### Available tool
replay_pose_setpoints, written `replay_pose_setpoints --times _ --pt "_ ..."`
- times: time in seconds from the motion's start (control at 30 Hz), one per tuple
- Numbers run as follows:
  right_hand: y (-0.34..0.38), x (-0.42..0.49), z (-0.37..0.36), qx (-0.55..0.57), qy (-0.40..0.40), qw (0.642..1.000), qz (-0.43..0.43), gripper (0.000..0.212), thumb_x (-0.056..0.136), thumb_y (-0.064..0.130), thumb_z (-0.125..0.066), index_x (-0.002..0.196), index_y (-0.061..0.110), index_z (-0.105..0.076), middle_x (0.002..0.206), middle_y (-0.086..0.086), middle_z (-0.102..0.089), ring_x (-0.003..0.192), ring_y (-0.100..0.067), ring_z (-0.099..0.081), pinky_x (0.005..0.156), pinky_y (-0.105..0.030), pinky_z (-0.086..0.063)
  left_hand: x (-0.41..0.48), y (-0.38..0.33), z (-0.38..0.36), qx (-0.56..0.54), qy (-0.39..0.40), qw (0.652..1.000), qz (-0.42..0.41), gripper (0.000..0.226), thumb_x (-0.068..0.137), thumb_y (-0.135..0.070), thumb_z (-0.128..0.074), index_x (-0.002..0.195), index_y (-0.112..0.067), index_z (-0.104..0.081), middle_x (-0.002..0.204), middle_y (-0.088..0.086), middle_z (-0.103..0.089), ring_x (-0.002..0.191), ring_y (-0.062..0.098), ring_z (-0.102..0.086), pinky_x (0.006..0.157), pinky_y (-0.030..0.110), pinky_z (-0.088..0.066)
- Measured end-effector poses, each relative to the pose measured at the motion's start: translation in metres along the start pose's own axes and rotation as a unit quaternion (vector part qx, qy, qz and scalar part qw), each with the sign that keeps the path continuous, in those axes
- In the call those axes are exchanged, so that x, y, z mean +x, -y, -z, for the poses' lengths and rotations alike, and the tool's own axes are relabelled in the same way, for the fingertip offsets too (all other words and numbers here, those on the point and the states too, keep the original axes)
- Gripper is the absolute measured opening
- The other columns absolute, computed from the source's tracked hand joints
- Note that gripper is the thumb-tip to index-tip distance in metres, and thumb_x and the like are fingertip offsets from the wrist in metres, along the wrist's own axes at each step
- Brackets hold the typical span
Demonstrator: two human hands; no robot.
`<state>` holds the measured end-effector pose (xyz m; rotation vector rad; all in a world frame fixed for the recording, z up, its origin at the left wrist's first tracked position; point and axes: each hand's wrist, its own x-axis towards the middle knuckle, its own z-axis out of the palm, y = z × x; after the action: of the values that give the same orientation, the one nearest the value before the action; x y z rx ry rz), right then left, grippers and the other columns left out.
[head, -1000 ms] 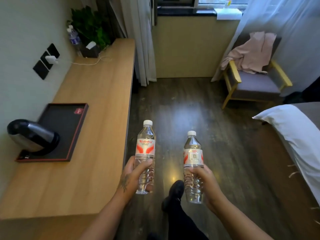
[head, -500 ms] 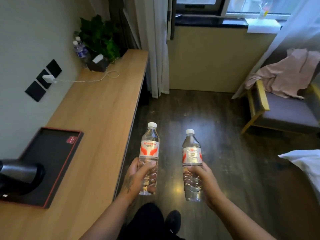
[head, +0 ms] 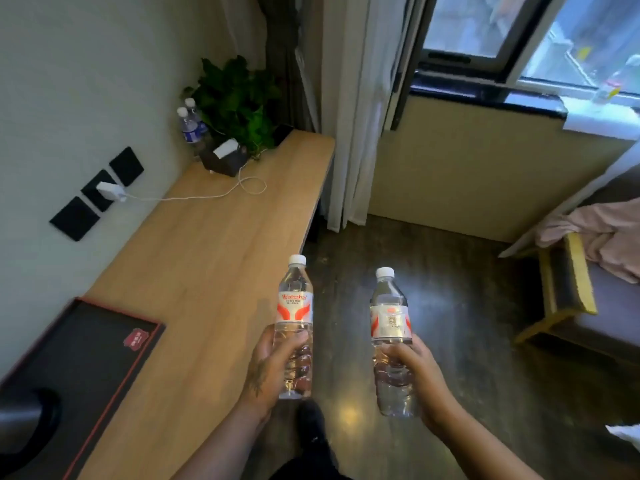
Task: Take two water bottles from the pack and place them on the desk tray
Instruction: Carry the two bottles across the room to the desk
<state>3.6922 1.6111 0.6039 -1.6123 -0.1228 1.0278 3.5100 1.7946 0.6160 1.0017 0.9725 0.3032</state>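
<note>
Over dark floor, left hand (head: 268, 367) clamped round upright bottle (head: 295, 327), right hand (head: 417, 372) likewise (second bottle (head: 391, 337))

The room is dim, lit mostly by cool daylight from the window (head: 530, 32) at the upper right, where the glass is washed out and blurred. A soft glare patch lies on the dark floor (head: 460, 306), with a small warm spot of reflected light lower down between the two arms. The wooden desk (head: 214, 258) catches an even, warmer light. The wide lens bends the wall and window frame strongly toward the edges. The whole picture is slightly soft, and the dark kettle (head: 24, 420) at the lower left corner is smeared and shadowed.
</note>
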Motion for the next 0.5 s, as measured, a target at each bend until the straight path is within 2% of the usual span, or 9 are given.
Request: replay_pose_setpoints --times 0.03,0.1,0.17,0.27,0.33,0.43,0.5 --pt "0.012 0.013 -0.010 -0.012 0.011 1.000 0.006 0.071 0.062 0.037 -0.079 0.127 0.014 -0.064 0.099 -0.007 -0.081 0.080 -0.024 -0.081 0.069 -0.036 -0.062 0.009 -0.007 0.006 -0.015 -0.016 1.000 -0.006 0.072 0.061 -0.040 -0.087 0.124 -0.012 -0.065 0.076 0.003 -0.080 0.060 0.021 -0.077 0.052 0.031 -0.062" --pt "0.035 0.037 -0.034 -0.043 0.041 0.998 0.020 0.076 0.061 0.043 -0.079 0.130 0.018 -0.062 0.110 -0.009 -0.079 0.088 -0.024 -0.081 0.072 -0.034 -0.061 0.025 -0.021 0.020 -0.024 -0.048 0.999 -0.010 0.075 0.059 -0.043 -0.087 0.125 -0.013 -0.066 0.081 0.006 -0.080 0.065 0.023 -0.077 0.057 0.034 -0.062" --pt "0.051 0.059 -0.059 -0.057 0.078 0.995 0.022 0.069 0.067 0.042 -0.077 0.130 0.021 -0.059 0.116 -0.010 -0.076 0.092 -0.023 -0.080 0.071 -0.030 -0.062 0.036 -0.029 0.037 -0.029 -0.080 0.996 -0.015 0.070 0.066 -0.040 -0.086 0.129 -0.016 -0.067 0.098 0.011 -0.082 0.079 0.026 -0.079 0.067 0.036 -0.064" --pt "0.066 0.088 -0.097 -0.080 0.126 0.989 0.007 0.059 0.072 0.038 -0.074 0.127 0.023 -0.060 0.114 -0.012 -0.076 0.090 -0.026 -0.081 0.073 -0.036 -0.065 0.040 -0.040 0.064 -0.056 -0.133 0.989 -0.020 0.058 0.079 -0.032 -0.086 0.131 -0.016 -0.067 0.115 0.024 -0.078 0.082 0.026 -0.079 0.062 0.031 -0.064" --pt "0.073 0.105 -0.123 -0.100 0.164 0.981 -0.006 0.061 0.072 0.036 -0.075 0.129 0.022 -0.061 0.112 -0.014 -0.077 0.090 -0.029 -0.081 0.073 -0.040 -0.065 0.038 -0.044 0.079 -0.072 -0.166 0.983 -0.024 0.052 0.083 -0.029 -0.085 0.129 -0.016 -0.068 0.116 0.026 -0.077 0.078 0.022 -0.079 0.060 0.028 -0.063" --pt "0.077 0.128 -0.162 -0.126 0.225 0.966 -0.022 0.056 0.076 0.033 -0.078 0.129 0.022 -0.064 0.103 -0.010 -0.081 0.081 -0.024 -0.081 0.064 -0.032 -0.063 0.030 -0.045 0.097 -0.102 -0.240 0.965 -0.034 0.055 0.072 -0.035 -0.081 0.124 -0.017 -0.070 0.109 0.023 -0.078 0.070 0.016 -0.079 0.058 0.026 -0.062" --pt "0.078 0.140 -0.187 -0.148 0.267 0.952 -0.037 0.048 0.085 0.028 -0.080 0.129 0.026 -0.063 0.108 -0.010 -0.080 0.087 -0.025 -0.082 0.067 -0.034 -0.063 0.023 -0.044 0.106 -0.121 -0.287 0.950 -0.034 0.052 0.071 -0.039 -0.080 0.119 -0.023 -0.071 0.102 0.017 -0.082 0.067 0.014 -0.079 0.057 0.028 -0.060"
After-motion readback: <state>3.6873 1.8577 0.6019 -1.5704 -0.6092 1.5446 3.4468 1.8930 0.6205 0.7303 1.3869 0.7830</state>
